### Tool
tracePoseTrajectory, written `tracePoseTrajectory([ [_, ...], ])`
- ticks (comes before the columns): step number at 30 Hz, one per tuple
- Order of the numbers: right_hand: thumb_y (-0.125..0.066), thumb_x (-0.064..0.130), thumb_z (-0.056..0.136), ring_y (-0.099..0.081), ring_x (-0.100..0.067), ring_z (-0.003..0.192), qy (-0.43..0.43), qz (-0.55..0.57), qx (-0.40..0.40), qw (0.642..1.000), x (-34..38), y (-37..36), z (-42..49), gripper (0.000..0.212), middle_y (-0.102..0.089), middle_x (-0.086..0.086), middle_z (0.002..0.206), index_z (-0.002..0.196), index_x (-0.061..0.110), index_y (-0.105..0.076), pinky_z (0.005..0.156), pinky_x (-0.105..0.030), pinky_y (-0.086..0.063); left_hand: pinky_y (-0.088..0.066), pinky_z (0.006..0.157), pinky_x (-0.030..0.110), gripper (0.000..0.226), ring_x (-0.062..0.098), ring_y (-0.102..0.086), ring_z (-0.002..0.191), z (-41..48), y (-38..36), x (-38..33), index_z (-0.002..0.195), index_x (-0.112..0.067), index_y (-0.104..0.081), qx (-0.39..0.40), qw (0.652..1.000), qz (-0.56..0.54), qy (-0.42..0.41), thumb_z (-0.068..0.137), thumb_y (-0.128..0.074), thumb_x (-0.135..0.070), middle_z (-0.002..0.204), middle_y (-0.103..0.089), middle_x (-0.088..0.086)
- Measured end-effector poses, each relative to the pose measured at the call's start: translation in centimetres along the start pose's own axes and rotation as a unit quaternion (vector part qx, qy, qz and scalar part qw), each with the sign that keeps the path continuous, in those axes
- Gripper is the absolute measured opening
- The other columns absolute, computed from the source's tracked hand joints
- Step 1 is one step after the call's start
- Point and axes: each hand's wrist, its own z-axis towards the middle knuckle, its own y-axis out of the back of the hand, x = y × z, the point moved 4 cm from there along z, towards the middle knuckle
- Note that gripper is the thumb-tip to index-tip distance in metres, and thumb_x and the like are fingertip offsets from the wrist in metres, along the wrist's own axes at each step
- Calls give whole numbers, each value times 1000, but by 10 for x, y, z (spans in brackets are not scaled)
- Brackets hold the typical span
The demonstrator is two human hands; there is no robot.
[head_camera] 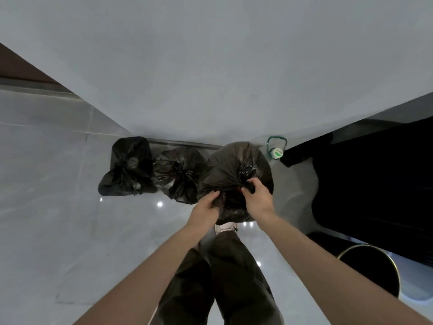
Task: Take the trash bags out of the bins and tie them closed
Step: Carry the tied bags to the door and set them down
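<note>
Both forearms stretch forward and down over dark trousers; left hand (207,206) and right hand (256,195) sit close together, fingers curled tight round the gathered neck of the trash bag (234,165) standing on the pale floor. Gold-rimmed bin (365,245) at near right. Against the wall, 2 tied bags: middle bag (178,174) just beside it, far-left bag (128,167); green-capped bottle (276,152) to the right.

front bag (234,165): thin dark plastic, crinkled into fine pleats where you gather it, faint sheen on the folds
left bag (127,167), middle bag (178,174): the same thin black plastic, creased, glossy where light catches
floor (58,184): smooth pale tile, polished; you see lights mirrored as bright dots in it
wall (210,66): smooth and matt
bin (375,277): dark body at the floor's right edge, shiny gold-toned metal-looking rim
your trousers (234,266): matt dark cloth, softly wrinkled
bottle cap (277,153): smooth plastic
</note>
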Motion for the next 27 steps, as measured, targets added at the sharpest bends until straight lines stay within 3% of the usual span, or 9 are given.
tracePoseTrajectory([
  [5, -48, 18, 97, -55, -32, 111, 3, -19, 8, 1000, -17, -26, 56, 23, -61, -15, 118, 117, 10, -54, 96, -43, -45, -26, 114, 25, 53, 19, -36, 137, 57, -11, 24, 141, -10, -41, -5, 999, -21, 28, 91, -42, 7, 148, -37, 4],
  [8, -46, 16, 97, -56, -33, 108, -4, -25, 0, 1000, -28, -40, 83, 22, -62, -16, 115, 116, 7, -53, 90, -38, -44, -24, 117, 31, 54, 21, -31, 139, 85, -16, 39, 142, -9, -38, 9, 999, -30, 42, 91, -42, 9, 153, -27, 2],
  [11, -44, 14, 98, -56, -35, 106, -12, -15, -18, 1000, -39, -48, 103, 22, -61, -18, 114, 117, 6, -50, 85, -38, -44, -28, 115, 39, 55, 26, -37, 136, 109, -18, 48, 142, -13, -38, 8, 997, -43, 61, 91, -42, 7, 149, -34, 5],
  [16, -42, 12, 98, -58, -35, 100, -21, 5, -75, 997, -50, -45, 115, 21, -61, -18, 108, 117, 8, -48, 81, -41, -49, -31, 114, 37, 54, 22, -41, 131, 129, -33, 49, 143, -14, -37, 10, 997, -50, 58, 92, -43, 3, 144, -42, 6],
  [20, -40, 13, 97, -59, -35, 87, 26, -21, -110, 993, -52, -42, 100, 15, -61, -14, 93, 111, 11, -45, 74, -46, -50, -31, 112, 30, 57, 19, -39, 132, 126, -46, 45, 146, -14, -30, 21, 996, -65, 51, 93, -44, 2, 143, -41, 6],
  [23, -41, 14, 97, -59, -33, 79, 53, -60, -117, 990, -51, -40, 95, 14, -56, -7, 81, 111, 11, -45, 64, -39, -45, -33, 112, 36, 66, 18, -41, 131, 121, -58, 44, 146, -21, -29, 31, 996, -71, 42, 87, -50, 1, 143, -42, 3],
  [27, -42, 14, 97, -60, -35, 86, 43, -61, -106, 992, -51, -42, 105, 16, -61, -15, 91, 112, 10, -45, 69, -39, -46, -35, 111, 43, 74, 21, -41, 129, 128, -63, 49, 147, -30, -25, 3, 986, -147, 80, 85, -51, 1, 142, -40, 0],
])
